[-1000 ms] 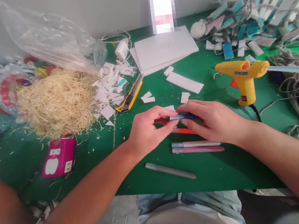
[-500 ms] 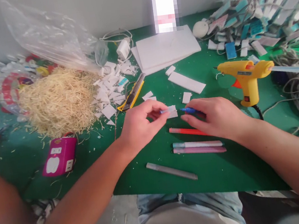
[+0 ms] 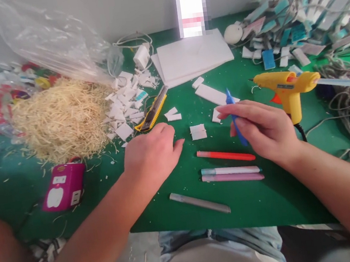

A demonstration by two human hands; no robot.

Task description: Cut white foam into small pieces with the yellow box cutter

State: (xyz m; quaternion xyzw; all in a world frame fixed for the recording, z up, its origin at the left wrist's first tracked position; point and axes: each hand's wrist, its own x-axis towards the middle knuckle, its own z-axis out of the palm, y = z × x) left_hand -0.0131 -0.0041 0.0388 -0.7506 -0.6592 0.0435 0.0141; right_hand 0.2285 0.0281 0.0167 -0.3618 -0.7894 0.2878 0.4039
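My right hand [image 3: 264, 130] grips a blue marker pen [image 3: 236, 125] between thumb and fingers, its bare tip pointing up and away. My left hand [image 3: 152, 151] is closed above the green table, knuckles up and thumb out to the side; whatever its curled fingers hold is hidden. Between both hands lies a small white foam piece [image 3: 198, 132] with a faint line across it. Nearer to me are a red marker [image 3: 225, 155], a white marker with teal ends [image 3: 235, 170], a pink marker [image 3: 233, 177] and a grey marker [image 3: 199, 202].
A yellow utility knife [image 3: 152, 110] lies beyond my left hand, near white scraps [image 3: 122, 112] and straw-like shreds [image 3: 61, 119]. The yellow glue gun [image 3: 287, 87] stands at right. White sheets [image 3: 194, 56] lie at the back, a magenta power adapter [image 3: 63, 186] at left. Another person's arm [image 3: 1, 250] shows lower left.
My hands have moved apart. The left one has drawn back left from the foam piece, taking the pale cap out of sight; the right has turned the blue marker tip upward.
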